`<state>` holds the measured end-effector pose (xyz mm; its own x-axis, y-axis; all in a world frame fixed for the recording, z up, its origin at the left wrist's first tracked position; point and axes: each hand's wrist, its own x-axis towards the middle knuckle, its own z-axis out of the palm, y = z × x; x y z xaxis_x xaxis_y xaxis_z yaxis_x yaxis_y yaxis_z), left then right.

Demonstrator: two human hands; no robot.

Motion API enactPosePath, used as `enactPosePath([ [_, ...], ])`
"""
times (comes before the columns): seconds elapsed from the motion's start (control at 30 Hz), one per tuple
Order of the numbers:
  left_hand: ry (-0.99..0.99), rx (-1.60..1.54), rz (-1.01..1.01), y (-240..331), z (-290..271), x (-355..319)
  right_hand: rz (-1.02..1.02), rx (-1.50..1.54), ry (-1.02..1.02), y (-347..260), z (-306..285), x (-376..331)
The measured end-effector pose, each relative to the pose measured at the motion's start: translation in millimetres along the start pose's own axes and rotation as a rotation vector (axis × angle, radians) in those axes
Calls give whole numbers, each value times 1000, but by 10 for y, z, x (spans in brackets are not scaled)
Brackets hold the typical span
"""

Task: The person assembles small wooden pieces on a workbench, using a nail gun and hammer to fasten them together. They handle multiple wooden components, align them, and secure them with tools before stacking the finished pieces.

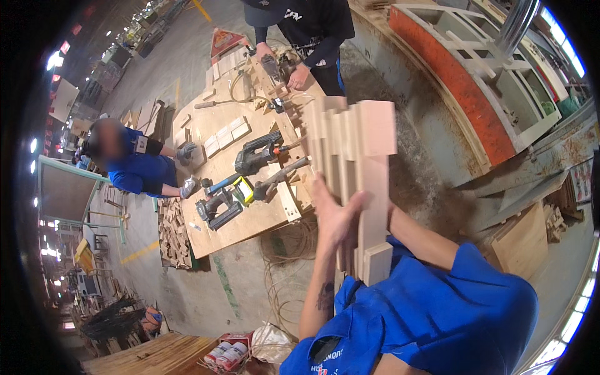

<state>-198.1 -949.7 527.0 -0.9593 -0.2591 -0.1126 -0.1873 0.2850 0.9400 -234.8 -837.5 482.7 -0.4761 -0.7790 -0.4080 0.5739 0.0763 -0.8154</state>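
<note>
A tall bundle of pale wooden pieces (374, 187) stands upright in front of my chest, their ends uneven. Around its left side my left hand (337, 215) is closed, thumb across the near face and fingers pointing up. My right forearm (422, 234) reaches behind the bundle's right side; the wood hides that hand and its fingers. A short wooden block (377, 262) lies against the lower end of the bundle. Just left of the bundle is the plywood worktable (256, 228), with a hammer (281, 175) and a black nail gun (255, 156) on it.
Another nail gun (219, 207), small wooden blocks (226, 133) and an air hose (240, 97) lie on the table. One co-worker handles a tool (275, 67) at the far end; another with gloves (188, 187) stands left. An orange-sided metal frame (447, 81) is at right.
</note>
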Motion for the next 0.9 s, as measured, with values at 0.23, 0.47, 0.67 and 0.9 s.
enactPosePath([
  [0.23,-344,229,25,618,1281,175,-96,137,231,-248,-976,-947],
  [0.47,-565,278,162,1192,2653,882,-227,287,434,-553,-2323,-1460],
  [0.67,-627,317,253,1732,3873,1764,-265,357,492,-1150,-3739,-1530],
  [0.9,-532,352,183,2029,4444,2888,-268,380,500,-1833,-5158,-1310],
])
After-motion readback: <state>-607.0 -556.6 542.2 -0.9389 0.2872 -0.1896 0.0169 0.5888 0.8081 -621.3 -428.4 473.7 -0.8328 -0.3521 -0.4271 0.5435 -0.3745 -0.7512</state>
